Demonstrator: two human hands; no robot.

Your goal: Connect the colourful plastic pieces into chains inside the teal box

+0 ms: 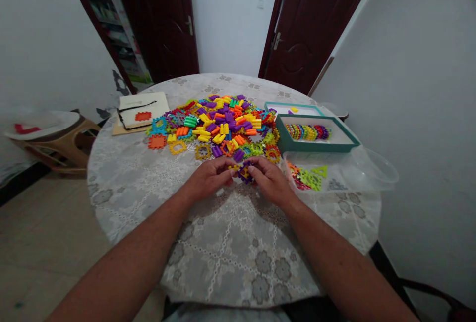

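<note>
Close to the near side of a heap of colourful plastic building pieces (226, 121), my two hands meet over the table. My right hand (269, 178) pinches a purple openwork building piece (244, 172) between thumb and fingers. Between the fingertips of my left hand (212, 178) is a small yellow building piece (234, 167), which touches or lies very close to the purple one. Whether the two are joined I cannot tell. Just beyond my hands lie purple double-tube pieces (238, 155) and a yellow square frame piece (177, 148).
A teal box (316, 147) holding a row of stacked coloured pieces stands at the right, its lid (267, 105) behind it. Nearer is a clear plastic tub (334, 185) with flat pieces. At the left, an orange piece (143, 116) rests on a notebook (159, 103). A patterned cloth (238, 242) covers the round table.
</note>
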